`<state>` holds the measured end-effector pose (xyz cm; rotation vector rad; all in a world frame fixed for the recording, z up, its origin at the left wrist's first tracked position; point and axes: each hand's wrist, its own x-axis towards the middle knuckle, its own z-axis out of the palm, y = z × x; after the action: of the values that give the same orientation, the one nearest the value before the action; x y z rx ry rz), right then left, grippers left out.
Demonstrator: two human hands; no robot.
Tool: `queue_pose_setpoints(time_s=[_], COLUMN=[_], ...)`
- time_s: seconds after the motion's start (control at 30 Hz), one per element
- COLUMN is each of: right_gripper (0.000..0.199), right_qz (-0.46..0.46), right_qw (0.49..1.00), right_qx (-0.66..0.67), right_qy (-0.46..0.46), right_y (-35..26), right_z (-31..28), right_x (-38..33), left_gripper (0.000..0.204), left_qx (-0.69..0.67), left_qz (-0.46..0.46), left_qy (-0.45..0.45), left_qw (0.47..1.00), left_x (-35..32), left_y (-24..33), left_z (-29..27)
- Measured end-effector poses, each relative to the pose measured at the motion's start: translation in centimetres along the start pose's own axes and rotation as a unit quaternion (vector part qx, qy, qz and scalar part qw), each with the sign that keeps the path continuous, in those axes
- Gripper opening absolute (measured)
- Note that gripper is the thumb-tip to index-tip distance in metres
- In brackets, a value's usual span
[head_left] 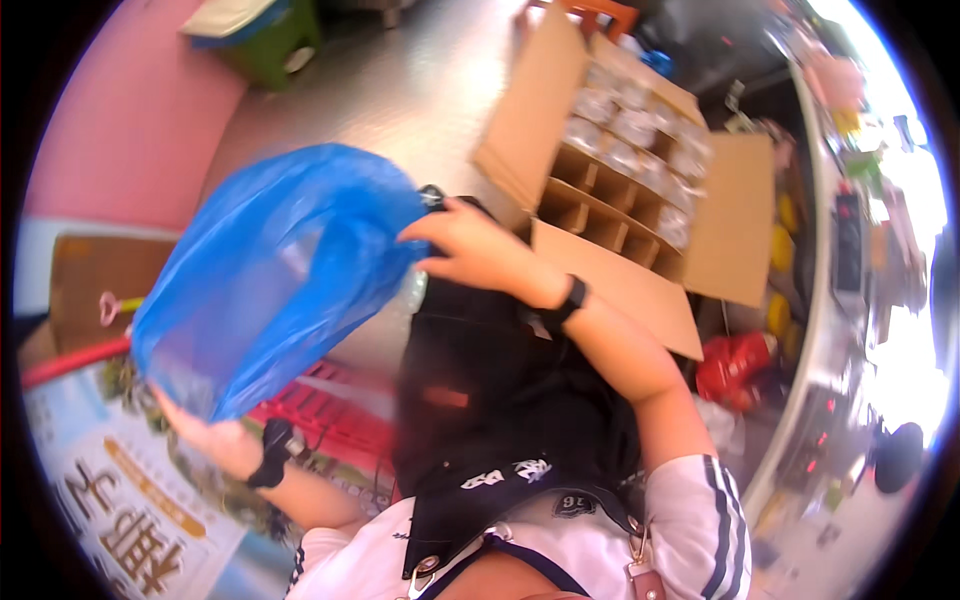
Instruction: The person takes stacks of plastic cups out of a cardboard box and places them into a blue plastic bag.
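A thin blue plastic bag [345, 200] is spread wide in front of me, at the left of the head view. My left hand [215, 440] has hold of its lower left edge, with the fingers partly hidden behind the plastic. At the bag's right edge, the fingers and thumb of my right hand [475, 248] are closed on the film. A pale patch shows within the bag, too blurred to make out. Dark bands circle both my wrists, and a black apron [500, 390] covers my front.
An open cardboard box [735, 220] with dividers stands ahead right, several clear glass-like containers in its cells. A green bin [265, 45] is far left. A pink-red slatted plastic piece [340, 410] lies below the bag. A red bag [735, 365] sits beside the long counter [815, 330].
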<state>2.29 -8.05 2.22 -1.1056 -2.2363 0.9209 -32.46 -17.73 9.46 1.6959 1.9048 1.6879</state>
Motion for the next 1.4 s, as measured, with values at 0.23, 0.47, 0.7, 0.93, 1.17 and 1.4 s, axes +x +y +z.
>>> queue_pose_setpoints(time_s=[0.23, 0.47, 0.7, 0.93, 1.17, 1.4], right_gripper=[0.026, 0.051, 0.071, 0.084, 0.078, 0.087], right_qz=[0.489, 0.639, 0.650, 0.535, 0.364, 0.199], right_qw=[0.782, 0.692, 0.660, 0.709, 0.799, 0.895], right_qx=[-0.278, -0.320, -0.346, -0.341, -0.342, -0.194], right_qy=[0.268, 0.102, 0.145, 0.308, 0.334, 0.350], right_y=[13.1, 20.6, 22.5, 10.4, -9.4, -16.2], right_z=[-14.9, -14.8, -13.2, -22.1, -23.7, -23.4], right_x=[-23.5, -27.5, -27.1, -27.6, -21.4, -18.5], left_gripper=[0.052, 0.057, 0.057, 0.046, 0.041, 0.027], left_qx=[-0.082, -0.076, -0.095, -0.406, -0.445, -0.478], left_qz=[-0.098, -0.095, -0.127, -0.365, -0.373, -0.420], left_qy=[-0.024, -0.029, -0.036, 0.035, 0.003, -0.014], left_qw=[0.992, 0.992, 0.987, 0.837, 0.814, 0.771], left_x=[3.6, 2.6, 3.3, 6.0, 4.2, 3.5], left_y=[4.8, 7.2, 6.6, 1.8, 2.6, 6.2], left_z=[2.7, 2.5, 1.7, 2.5, 3.0, 4.9])
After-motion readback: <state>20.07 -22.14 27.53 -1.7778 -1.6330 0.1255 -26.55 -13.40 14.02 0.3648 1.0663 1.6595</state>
